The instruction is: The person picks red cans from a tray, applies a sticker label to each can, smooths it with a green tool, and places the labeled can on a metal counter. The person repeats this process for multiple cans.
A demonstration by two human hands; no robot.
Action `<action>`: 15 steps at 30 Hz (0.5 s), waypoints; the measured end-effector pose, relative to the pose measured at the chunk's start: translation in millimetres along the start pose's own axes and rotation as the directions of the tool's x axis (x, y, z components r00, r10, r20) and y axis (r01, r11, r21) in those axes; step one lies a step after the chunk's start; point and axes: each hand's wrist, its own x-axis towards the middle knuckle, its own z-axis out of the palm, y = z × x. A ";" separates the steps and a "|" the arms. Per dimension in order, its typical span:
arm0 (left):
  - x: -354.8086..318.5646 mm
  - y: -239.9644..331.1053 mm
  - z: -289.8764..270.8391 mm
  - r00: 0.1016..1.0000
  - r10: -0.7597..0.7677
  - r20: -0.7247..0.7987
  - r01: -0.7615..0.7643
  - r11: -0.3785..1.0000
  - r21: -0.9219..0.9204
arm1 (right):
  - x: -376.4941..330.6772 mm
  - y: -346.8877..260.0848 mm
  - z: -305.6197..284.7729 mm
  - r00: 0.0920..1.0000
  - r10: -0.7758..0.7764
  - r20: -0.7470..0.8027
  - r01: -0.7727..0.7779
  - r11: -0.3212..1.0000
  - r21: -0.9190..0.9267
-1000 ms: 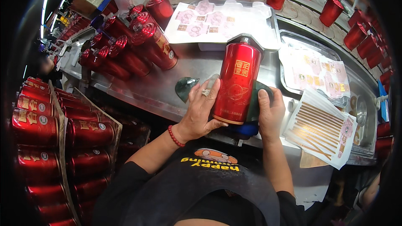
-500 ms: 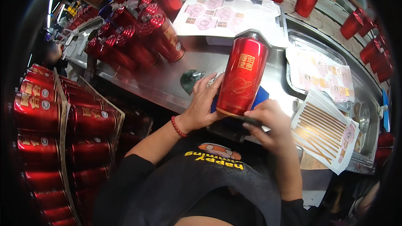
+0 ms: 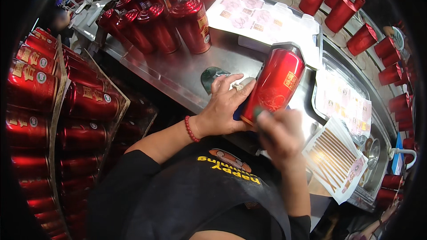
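Pressing flat against the lower side of a tilted red bottle, the fingers of the left hand lie spread and steady it on the steel counter; the right hand, motion-blurred, sits just below the bottle's base, its finger state impossible to tell; a bead bracelet circles the left wrist; label sheets lie beyond; striped sticker sheets lie to the right; more red bottles stand clustered behind; boxed bottles fill the left.
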 end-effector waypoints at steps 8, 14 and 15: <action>0.3 -2.7 16.7 0.993 0.023 -0.116 -0.032 0.997 -0.075 | 7.2 -15.5 -1.0 0.995 0.041 0.088 -0.037 0.998 -0.043; 3.4 0.7 0.7 1.000 -0.025 -0.009 0.017 0.850 -0.526 | -24.0 12.3 -10.1 0.558 0.830 0.030 -0.654 0.417 0.631; 11.4 4.4 1.3 0.995 -0.102 -0.016 0.074 0.816 -0.573 | -24.8 12.3 -3.7 0.553 0.832 0.031 -0.645 0.405 0.648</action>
